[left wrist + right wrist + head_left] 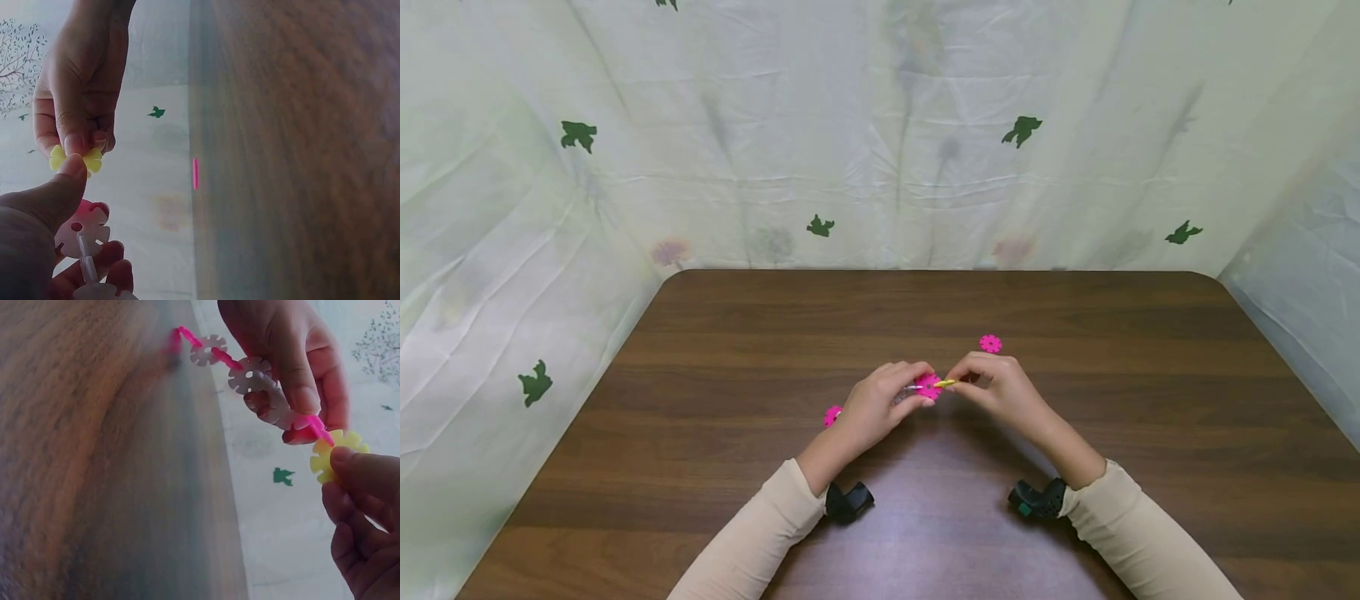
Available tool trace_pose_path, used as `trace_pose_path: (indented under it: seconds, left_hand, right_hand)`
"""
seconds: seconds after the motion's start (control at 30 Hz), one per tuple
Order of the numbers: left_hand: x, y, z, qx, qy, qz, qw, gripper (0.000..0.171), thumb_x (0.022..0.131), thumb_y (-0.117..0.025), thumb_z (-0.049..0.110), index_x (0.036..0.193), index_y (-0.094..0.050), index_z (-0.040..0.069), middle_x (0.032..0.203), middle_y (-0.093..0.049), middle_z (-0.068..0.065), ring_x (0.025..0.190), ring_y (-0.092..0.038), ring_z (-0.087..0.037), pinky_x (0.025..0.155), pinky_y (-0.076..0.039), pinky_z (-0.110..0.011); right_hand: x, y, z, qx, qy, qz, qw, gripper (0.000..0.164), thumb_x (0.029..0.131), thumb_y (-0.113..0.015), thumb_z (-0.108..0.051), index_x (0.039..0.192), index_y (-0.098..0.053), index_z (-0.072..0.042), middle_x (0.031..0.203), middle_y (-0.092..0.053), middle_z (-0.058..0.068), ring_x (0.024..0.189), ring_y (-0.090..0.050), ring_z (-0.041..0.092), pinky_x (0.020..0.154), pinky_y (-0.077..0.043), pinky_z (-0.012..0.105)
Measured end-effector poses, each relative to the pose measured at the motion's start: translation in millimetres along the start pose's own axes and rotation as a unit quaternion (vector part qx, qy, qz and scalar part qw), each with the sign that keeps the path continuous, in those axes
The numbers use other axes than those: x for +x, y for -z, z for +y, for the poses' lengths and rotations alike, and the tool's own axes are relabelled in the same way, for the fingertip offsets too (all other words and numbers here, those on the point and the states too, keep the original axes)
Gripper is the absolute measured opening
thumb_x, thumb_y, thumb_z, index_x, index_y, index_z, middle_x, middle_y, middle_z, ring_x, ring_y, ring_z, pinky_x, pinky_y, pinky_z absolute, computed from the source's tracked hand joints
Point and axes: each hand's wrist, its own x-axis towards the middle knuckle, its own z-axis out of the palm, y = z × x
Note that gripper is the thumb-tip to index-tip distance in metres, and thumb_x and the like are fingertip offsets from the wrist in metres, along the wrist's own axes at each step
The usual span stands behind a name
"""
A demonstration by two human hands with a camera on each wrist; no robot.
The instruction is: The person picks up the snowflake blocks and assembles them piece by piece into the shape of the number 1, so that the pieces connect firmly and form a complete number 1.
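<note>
My left hand point(880, 400) pinches one end of a chain of slotted-together pink and white notched discs, at a pink disc point(927, 386). From there the chain runs back under the hand, where another pink disc point(832, 416) shows beside the wrist; the palm hides part of it in the head view. White discs point(209, 350) alternate with pink ones in the right wrist view. Between thumb and fingers, my right hand point(1000, 387) pinches a yellow notched disc point(320, 465), its edge meeting the pink end disc at the slots.
One loose pink disc point(990, 343) lies on the brown wooden table point(737, 333) just beyond the right hand. Black wrist cameras point(850, 502) sit at both sleeve cuffs. A pale curtain point(865, 100) with green bird shapes hangs behind the table's far edge.
</note>
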Motion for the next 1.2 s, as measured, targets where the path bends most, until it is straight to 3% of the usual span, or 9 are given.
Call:
trace_pose_path:
  seconds: [0.33,0.63,0.77,0.97,1.2]
  left_hand:
    - [1.9,2.7,1.6,0.003,0.003,0.001,1.0000,0.030,0.078,-0.070,0.024,0.105,-0.060,0.014,0.089,-0.058,0.006,0.079,-0.052,-0.008,0.066,-0.045,-0.026]
    - [1.7,4.7,3.2,-0.002,0.015,-0.012,0.9998,0.036,0.080,-0.068,0.028,0.111,-0.060,0.011,0.101,-0.059,0.004,0.091,-0.053,-0.007,0.074,-0.046,-0.027]
    - [1.9,4.4,2.1,-0.002,0.009,-0.007,0.9999,0.035,0.081,-0.067,0.026,0.112,-0.060,0.010,0.105,-0.060,0.002,0.097,-0.054,-0.009,0.079,-0.044,-0.029]
    - [2.4,4.3,1.8,0.005,-0.006,-0.001,1.0000,0.032,0.082,-0.066,0.023,0.111,-0.060,0.011,0.106,-0.059,0.002,0.099,-0.054,-0.008,0.083,-0.039,-0.031]
    - [2.7,4.1,5.1,0.008,-0.011,0.000,0.9999,0.038,0.079,-0.070,0.023,0.113,-0.058,0.010,0.104,-0.059,0.002,0.092,-0.055,-0.008,0.082,-0.039,-0.030]
  right_hand:
    - [4.8,10.2,-8.4,-0.004,-0.083,-0.055,0.995,0.011,0.077,-0.069,-0.003,0.086,-0.064,-0.006,0.081,-0.061,0.000,0.070,-0.054,0.013,0.063,-0.046,0.030]
    - [2.3,11.7,-3.2,0.005,-0.075,-0.048,0.996,0.006,0.079,-0.068,-0.007,0.083,-0.065,-0.010,0.077,-0.059,-0.006,0.067,-0.052,0.011,0.059,-0.045,0.027]
    - [1.8,10.8,-2.4,0.020,-0.095,-0.040,0.994,0.005,0.079,-0.068,-0.008,0.083,-0.065,-0.009,0.076,-0.060,-0.004,0.066,-0.052,0.012,0.059,-0.045,0.028]
    - [2.3,8.4,-3.3,0.059,-0.151,-0.039,0.986,0.005,0.080,-0.068,-0.008,0.082,-0.064,-0.006,0.072,-0.061,0.001,0.065,-0.056,0.018,0.059,-0.047,0.026]
    - [2.4,2.6,-5.3,0.149,-0.204,-0.038,0.967,0.010,0.082,-0.064,-0.003,0.087,-0.062,0.005,0.072,-0.062,0.017,0.064,-0.059,0.036,0.062,-0.050,0.043]
